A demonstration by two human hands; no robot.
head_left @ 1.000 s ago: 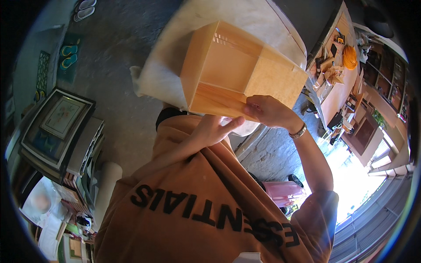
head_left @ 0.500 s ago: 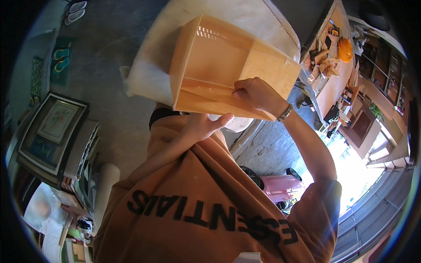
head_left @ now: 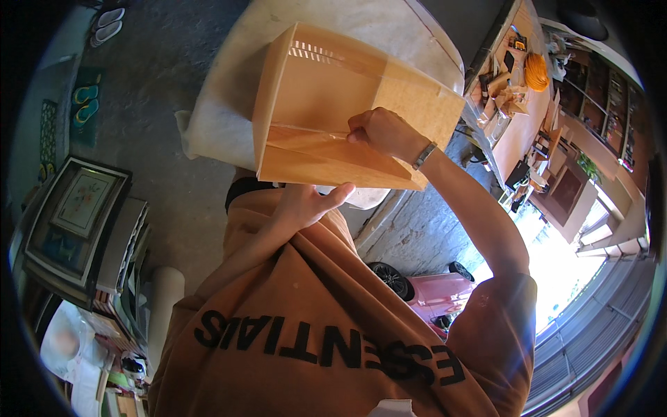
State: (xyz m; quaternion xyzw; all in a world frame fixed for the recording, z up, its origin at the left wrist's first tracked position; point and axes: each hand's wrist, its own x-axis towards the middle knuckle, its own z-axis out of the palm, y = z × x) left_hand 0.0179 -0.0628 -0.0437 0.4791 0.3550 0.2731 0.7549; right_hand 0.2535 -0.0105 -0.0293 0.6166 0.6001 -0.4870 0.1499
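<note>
A light-brown open box [head_left: 417,104], with a row of light slits near its far left corner, sits tilted over a cloth-covered table [head_left: 215,104]. My left hand [head_left: 306,206] is at the near side of the box, its thumb stretched along the lower edge. Its other fingers go out of sight beneath the box, holding it. Inside, my right hand [head_left: 385,132] is closed, knuckles up, by the inner face of the near wall. Whatever its fingertips pinch, if anything, is hidden. A band circles the right wrist.
A workbench [head_left: 517,128] at the right carries an orange coil [head_left: 536,72], scraps and tools. Framed pictures [head_left: 76,222] lean at the left. Slippers [head_left: 85,104] lie on the floor. A pink toy car [head_left: 438,295] stands below my right arm.
My right hand has slid left and a little away from me inside the box. The whole view has shifted slightly; my left hand keeps its place at the box's near edge.
</note>
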